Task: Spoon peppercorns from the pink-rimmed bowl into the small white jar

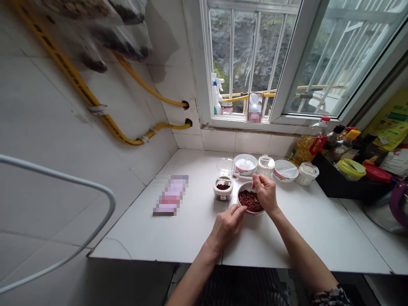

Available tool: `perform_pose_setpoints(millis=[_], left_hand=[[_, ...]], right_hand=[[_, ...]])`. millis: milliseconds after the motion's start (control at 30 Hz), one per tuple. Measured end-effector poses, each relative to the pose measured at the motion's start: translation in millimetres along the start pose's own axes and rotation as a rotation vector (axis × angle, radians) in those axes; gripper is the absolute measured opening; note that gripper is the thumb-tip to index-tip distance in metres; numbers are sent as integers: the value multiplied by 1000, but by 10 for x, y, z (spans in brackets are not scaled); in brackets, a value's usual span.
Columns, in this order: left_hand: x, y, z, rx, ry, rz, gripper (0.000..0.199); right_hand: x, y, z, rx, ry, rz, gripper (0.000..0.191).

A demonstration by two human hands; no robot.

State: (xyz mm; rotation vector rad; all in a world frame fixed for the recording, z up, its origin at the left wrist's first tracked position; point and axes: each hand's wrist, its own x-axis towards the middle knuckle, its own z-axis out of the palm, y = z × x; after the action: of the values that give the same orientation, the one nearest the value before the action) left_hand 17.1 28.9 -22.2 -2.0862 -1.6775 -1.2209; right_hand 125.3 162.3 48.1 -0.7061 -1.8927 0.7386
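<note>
A small bowl [251,213] with reddish-brown peppercorn-like grains [250,200] stands on the white counter. My left hand [227,223] grips its near left rim between thumb and fingers. Closed in a pinch, my right hand [267,195] is at the bowl's right side, over the grains; what it holds is hidden. A white spoon [242,177] shows behind the bowl, its handle reaching toward my right fingers; I cannot tell whether they touch it. Left of the bowl is a clear jar [223,192] with a white rim and similar dark red grains inside.
Behind stand a bowl of white powder [245,163], a white-lidded jar [265,164], another bowl [285,171] and a second jar [308,174]. An oil bottle [306,146] and a black condiment rack [338,178] are right. A blurred flat object [171,195] lies left.
</note>
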Motion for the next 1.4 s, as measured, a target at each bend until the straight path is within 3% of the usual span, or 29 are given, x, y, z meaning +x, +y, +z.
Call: perform_pose_setpoints(millis=[100,167,233,367,467,533,633,767,933,1200,1400], left_hand=[[-4,-3,6,17,-20,-17,26],[-2,-3,4,28,-24,-16,25],[2,-1,-3,40,-26,-12,26],[4,7,-16,41,-17,-17,26],[0,8,-15,21,-7,-25,25],[-3,5,-11,15,-9,-26,25],[-8,-4,-4,14,-5,-23,25],[-14,-16,0,22,-17,-17,25],[-17,-19,2,21,-12,-14,25],[-15,-20,5,21,-25,-20,25],[-2,-8,-7,26,-6,-6,25]], right_hand=[[-34,-101,96,-229,-153,-273,42],[-37,-123,111,-290,-242,-361,38],[-24,-110,83,-264,-215,-329,38],[30,-5,-101,-34,-83,-38,45],[78,121,-312,92,-152,128,50],[106,204,-446,55,-228,167,52],[128,281,-554,-120,-260,130,51],[99,285,-469,-302,-260,-33,51],[45,265,-315,-296,-311,-51,52],[69,269,-366,-199,-326,40,55],[61,223,-341,-177,-322,22,55]])
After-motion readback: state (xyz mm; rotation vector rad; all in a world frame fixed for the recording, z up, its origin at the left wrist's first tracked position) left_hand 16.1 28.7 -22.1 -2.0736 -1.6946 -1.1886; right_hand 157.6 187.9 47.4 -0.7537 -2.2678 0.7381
